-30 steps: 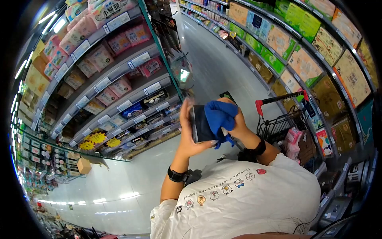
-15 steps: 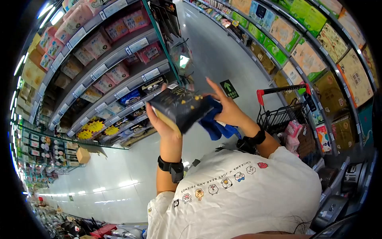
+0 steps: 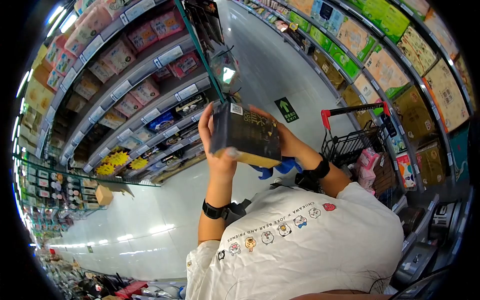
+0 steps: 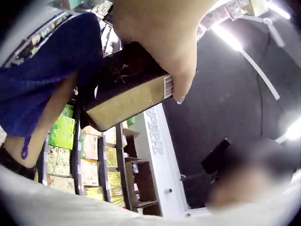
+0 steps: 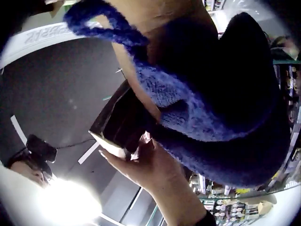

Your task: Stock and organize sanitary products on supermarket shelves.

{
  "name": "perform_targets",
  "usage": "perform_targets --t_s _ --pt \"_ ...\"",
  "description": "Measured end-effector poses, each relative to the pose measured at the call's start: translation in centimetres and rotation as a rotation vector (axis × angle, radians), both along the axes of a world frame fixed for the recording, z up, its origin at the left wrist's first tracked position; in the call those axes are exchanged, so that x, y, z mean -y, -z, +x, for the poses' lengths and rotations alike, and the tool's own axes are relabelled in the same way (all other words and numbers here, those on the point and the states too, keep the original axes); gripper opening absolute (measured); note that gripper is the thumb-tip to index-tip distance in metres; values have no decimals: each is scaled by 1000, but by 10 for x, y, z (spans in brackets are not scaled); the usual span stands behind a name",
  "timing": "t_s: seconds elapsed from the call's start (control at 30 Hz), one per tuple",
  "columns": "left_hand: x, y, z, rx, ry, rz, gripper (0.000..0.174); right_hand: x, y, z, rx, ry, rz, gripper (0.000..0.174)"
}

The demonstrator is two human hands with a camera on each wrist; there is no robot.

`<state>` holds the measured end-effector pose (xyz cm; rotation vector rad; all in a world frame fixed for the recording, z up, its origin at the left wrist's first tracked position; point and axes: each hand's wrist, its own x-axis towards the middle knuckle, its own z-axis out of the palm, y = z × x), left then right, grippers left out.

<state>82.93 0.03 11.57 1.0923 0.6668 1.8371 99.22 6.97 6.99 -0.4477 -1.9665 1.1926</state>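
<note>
Before the chest, a boxy black package with gold print and a gold side (image 3: pixel 247 132) is held between both hands. My left hand (image 3: pixel 220 157) grips its left end, thumb on the near edge and fingers along the far side. At the opposite end is my right hand (image 3: pixel 290 142), its fingers partly hidden behind the package. A blue cloth (image 3: pixel 286 166) hangs beneath that hand; its fuzzy folds (image 5: pixel 202 108) fill much of the right wrist view, bunched at the palm. In the left wrist view the package's gold side (image 4: pixel 127 101) shows below the left thumb.
Shelves of pink packs (image 3: pixel 145 92) stand to the left, with a green-edged end frame. A shopping cart (image 3: pixel 355 130) with a red-ended handle stands at the right, pink packs inside. Behind it are shelves of tissue packs (image 3: pixel 385 72). A green exit sign (image 3: pixel 286 109) marks the floor.
The package has turned so its printed face and gold side show toward the head camera. The blue cloth, earlier over the package, now hangs below and behind it at the right hand.
</note>
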Motion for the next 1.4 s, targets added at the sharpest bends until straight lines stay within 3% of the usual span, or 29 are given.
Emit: perform_targets --t_s 0.07,0.2,0.37,0.6,0.7,0.77,0.87,0.9,0.97,1.07,1.13,1.17,1.4 --pt "-1 5 -2 -287 -145 189 100 -10 18 -2 -23 -59 -43 92" --pt "1 6 -6 -729 -305 307 105 -11 17 -5 -24 -104 -111 91" --pt "0 13 -5 -632 -267 239 103 -6 16 -5 -147 -117 -252 94" --pt "0 11 -1 -481 -178 141 99 31 -41 13 -337 -91 -813 88" --pt "-1 6 3 -422 -141 120 97 43 -68 10 -432 -58 -926 85" --pt "-3 8 3 -372 -99 80 97 42 -77 8 -425 -24 -855 84" --pt "-9 25 -5 -258 29 -14 94 30 -54 19 -257 97 -507 79" --pt "-11 29 -7 -181 113 -61 90 15 -30 24 -200 112 -367 78" --pt "-14 46 -16 20 298 -173 81 7 -30 19 -185 223 66 74" --pt "-14 67 -26 265 535 -279 68 7 -26 24 -202 207 23 75" --pt "-17 62 -22 265 605 -236 62 11 -26 27 -155 248 -49 71" --pt "-19 67 -21 149 522 -254 74 12 -28 27 -165 243 -80 70" --pt "-21 63 -17 134 544 -312 74 14 -37 32 -171 285 -45 61"
